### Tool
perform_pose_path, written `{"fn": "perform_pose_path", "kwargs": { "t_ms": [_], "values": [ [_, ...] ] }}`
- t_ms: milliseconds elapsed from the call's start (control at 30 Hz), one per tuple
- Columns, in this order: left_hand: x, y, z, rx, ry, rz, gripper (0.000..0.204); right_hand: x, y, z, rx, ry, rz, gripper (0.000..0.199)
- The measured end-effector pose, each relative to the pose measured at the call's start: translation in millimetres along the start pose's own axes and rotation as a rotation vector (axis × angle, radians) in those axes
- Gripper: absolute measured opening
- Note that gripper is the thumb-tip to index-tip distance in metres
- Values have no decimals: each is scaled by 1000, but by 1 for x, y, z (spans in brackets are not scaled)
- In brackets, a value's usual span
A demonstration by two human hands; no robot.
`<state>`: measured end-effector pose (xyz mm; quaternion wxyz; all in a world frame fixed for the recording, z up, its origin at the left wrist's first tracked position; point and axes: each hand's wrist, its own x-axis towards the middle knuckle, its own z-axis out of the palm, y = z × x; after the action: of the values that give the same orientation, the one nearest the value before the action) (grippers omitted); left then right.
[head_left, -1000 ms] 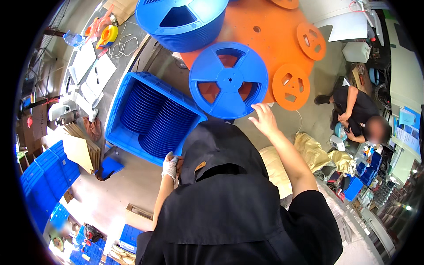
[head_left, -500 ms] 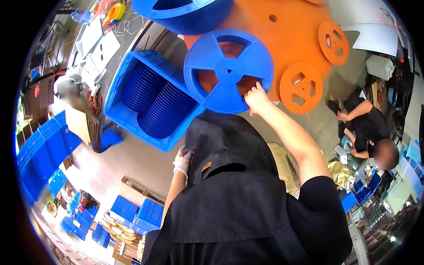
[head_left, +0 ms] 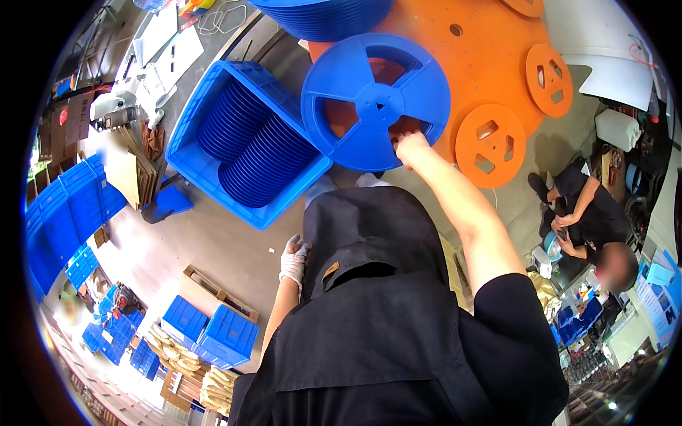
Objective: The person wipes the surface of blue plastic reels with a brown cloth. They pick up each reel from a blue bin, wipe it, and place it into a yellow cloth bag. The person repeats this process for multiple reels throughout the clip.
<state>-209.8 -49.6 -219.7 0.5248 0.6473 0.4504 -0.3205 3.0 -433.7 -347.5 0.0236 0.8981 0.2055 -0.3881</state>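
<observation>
Head view: your black headgear (head_left: 373,227) fills the lower middle, and your two hands come up either side of it. Your left hand (head_left: 292,261), in a white glove, hangs close by your side with its fingers bent; they are partly hidden, so I can't tell whether they close on anything. Your bare right hand (head_left: 412,148) reaches forward, its fingers inside the lower right cut-out of a large blue reel (head_left: 419,82). The fingertips are out of sight there, so I can't tell if you are gripping the reel or only touching it. The reel lies face up in front of you, over the near edge of an orange worktop (head_left: 469,64).

Just beside the reel, to your left, a blue crate (head_left: 186,145) sits tilted, holding two rows of blue discs (head_left: 266,160) on edge. To the right of the reel is an orange disc (head_left: 469,145) with cut-outs, a second orange disc (head_left: 543,96) beyond it. Past the reel stands a stack of blue reels (head_left: 327,21). On your far left, a grey worktop (head_left: 206,60) carries sheets of paper (head_left: 181,53). Well apart on your right, a co-worker (head_left: 600,213) in dark clothes bends forward, hands together
</observation>
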Motion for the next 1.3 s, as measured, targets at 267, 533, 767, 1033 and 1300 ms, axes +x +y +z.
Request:
{"fn": "perform_pose_path", "kwargs": {
  "t_ms": [267,533,767,1033,1300],
  "values": [
    [23,1,-20,142,-83,107,49,-17,-12,3,-30,178,30,35],
    [48,-17,-65,-6,-87,109,50,-76,-74,-62,185,-16,-14,26],
    [78,52,-135,-592,-97,509,33,-129,-185,-208,1262,338,-23,36],
    [-68,258,-185,-488,378,1317,51,-197,-238,-237,2545,138,-809,36],
    [-146,260,-134,243,-49,1774,50,-200,-320,-269,2451,216,-724,40]
  ]
}}
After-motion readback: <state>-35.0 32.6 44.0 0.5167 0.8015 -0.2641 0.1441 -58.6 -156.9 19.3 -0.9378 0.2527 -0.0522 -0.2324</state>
